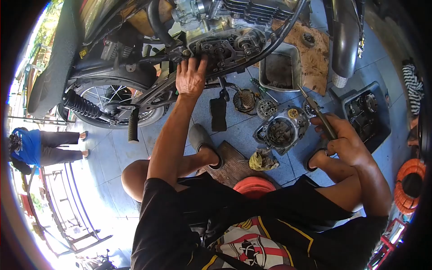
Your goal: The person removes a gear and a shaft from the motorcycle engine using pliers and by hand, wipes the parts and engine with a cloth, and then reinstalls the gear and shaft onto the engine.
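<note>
My left hand [191,82]: fingers slightly bent, tips at the opened engine [227,50] on the motorcycle; whether they pinch anything, I cannot tell. My right hand [348,143]: closed around one slim tool [330,130], tip toward the tray [268,86]; engine cover [282,130], on the tiled floor [112,157].

glossy metal fender [345,45], rough wood board [231,163], matt black cloth shorts [265,198]
</note>
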